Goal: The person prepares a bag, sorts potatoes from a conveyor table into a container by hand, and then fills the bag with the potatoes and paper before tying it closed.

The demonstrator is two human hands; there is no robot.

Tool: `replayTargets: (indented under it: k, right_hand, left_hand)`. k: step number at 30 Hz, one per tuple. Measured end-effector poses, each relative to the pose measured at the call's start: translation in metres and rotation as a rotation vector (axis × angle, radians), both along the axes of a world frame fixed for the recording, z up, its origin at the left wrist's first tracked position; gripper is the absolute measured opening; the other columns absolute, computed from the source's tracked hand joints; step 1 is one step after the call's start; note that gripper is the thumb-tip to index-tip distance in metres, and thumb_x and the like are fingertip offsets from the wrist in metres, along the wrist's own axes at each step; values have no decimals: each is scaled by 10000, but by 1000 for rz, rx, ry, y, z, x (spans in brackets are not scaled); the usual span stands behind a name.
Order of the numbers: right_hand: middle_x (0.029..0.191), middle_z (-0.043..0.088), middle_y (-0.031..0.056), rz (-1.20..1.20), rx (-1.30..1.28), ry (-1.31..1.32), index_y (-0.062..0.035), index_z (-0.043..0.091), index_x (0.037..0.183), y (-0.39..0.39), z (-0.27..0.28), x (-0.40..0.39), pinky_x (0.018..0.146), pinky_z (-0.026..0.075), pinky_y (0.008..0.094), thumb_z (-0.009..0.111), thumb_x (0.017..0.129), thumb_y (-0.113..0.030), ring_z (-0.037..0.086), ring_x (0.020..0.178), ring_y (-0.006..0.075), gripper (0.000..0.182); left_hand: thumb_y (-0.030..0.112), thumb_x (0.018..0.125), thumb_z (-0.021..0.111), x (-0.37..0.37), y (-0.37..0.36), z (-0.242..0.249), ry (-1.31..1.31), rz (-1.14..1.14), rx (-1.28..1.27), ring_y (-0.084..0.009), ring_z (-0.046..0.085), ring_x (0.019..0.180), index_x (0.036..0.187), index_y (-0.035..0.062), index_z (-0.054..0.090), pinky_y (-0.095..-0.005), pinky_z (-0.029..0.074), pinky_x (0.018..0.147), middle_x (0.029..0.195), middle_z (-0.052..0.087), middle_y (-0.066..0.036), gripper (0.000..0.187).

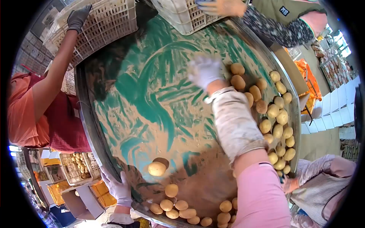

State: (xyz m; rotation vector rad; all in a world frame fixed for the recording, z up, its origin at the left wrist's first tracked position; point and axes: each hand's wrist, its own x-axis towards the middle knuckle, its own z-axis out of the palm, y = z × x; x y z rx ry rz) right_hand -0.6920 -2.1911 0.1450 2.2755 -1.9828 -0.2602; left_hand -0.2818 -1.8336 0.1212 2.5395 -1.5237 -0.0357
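Note:
My right hand [207, 71], in a white glove, is over the dusty green tabletop [148, 95], left of a group of brown potatoes [238, 82]. Motion blurs it, but its fingers look spread and nothing shows in them. A stained sleeve cover and pink sleeve run down from it. At the lower left, my left hand [118, 190], also in a white glove, lies over the table's raised rim [91, 133]. Its thumb and fingers are apart and hold nothing visible. The closest potato to it is a single one [157, 168]. Several more potatoes [181, 205] lie along the near edge.
Paler potatoes [281, 116] line the right rim. A person's dark-gloved hand [79, 18] grips a white crate [110, 28] at the upper left. Another person's hand [224, 7] touches a second crate [182, 19]. A person in stripes [319, 190] stands at the lower right.

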Motion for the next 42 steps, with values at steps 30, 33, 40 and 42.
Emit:
replayTargets:
  k: [30, 33, 40, 42]
  right_hand:
    - [1206, 675, 163, 23, -373, -757, -90, 657, 1201, 392, 35, -139, 920, 552, 424, 675, 917, -172, 646, 1104, 364, 296]
    - [1294, 636, 170, -145, -176, -1073, -104, 672, 1197, 318, 37, -92, 986, 518, 428, 650, 934, -259, 610, 1178, 377, 306]
    - [1423, 562, 164, -543, -232, -754, -187, 493, 1467, 156, -35, -76, 1114, 403, 489, 685, 893, -367, 513, 1327, 381, 632]
    - [1377, 579, 197, -411, -43, -703, -257, 497, 1462, 176, -21, -82, 1100, 419, 492, 723, 866, -375, 530, 1295, 393, 649]
  left_hand:
    - [408, 906, 695, -227, 154, 2, 565, -1209, 185, -352, 531, 1319, 1359, 249, 618, -431, 533, 984, 1373, 598, -143, 486]
    - [348, 903, 717, -216, 182, 45, 925, -1224, 284, -361, 517, 1352, 1304, 156, 657, -430, 519, 1017, 1378, 611, -144, 449]
    - [176, 922, 673, -95, 187, 90, 755, -655, 58, -379, 633, 1193, 1213, 16, 672, -427, 512, 1030, 1231, 668, -230, 332]
    - [166, 929, 664, -72, 188, 84, 615, -661, -50, -386, 636, 1183, 1187, 10, 684, -448, 518, 1014, 1216, 674, -227, 302]
